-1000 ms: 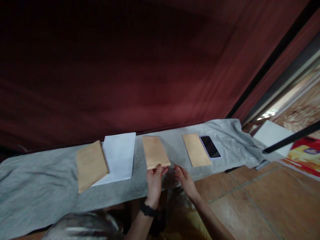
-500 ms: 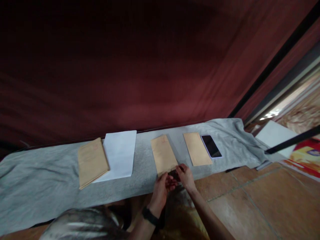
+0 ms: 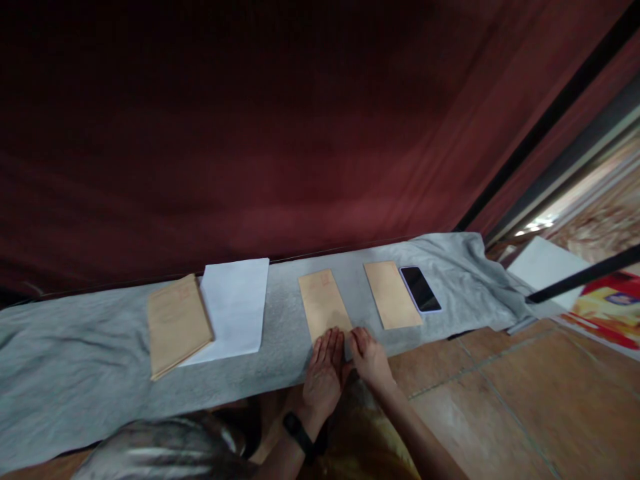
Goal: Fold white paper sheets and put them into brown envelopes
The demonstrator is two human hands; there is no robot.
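Observation:
A brown paper envelope [image 3: 324, 300] with faint red print near its top lies in front of me on a grey cloth. My left hand [image 3: 326, 373] rests flat over its near end, fingers stretched out side by side. At the near right corner of that envelope, my right hand [image 3: 367, 357] is closed, with its fingertips pinched on the edge. Both thumbs are close together, and the near edge is hidden beneath the hands. To the right lies a second brown envelope [image 3: 393, 295], apart from the hands.
A phone [image 3: 421, 291] lies beside the second envelope. On the left, a stack of brown envelopes [image 3: 179, 327] overlaps white paper sheets [image 3: 237, 303]. The grey cloth [image 3: 285, 327] runs along a dark red curtain [image 3: 300, 167]. A black pole [image 3: 585, 283] and a red package [image 3: 613, 307] are at right.
My left hand has gone from curled fingers at the envelope's near edge to lying flat on it. My right hand stays at the near right corner, its fingers more closed.

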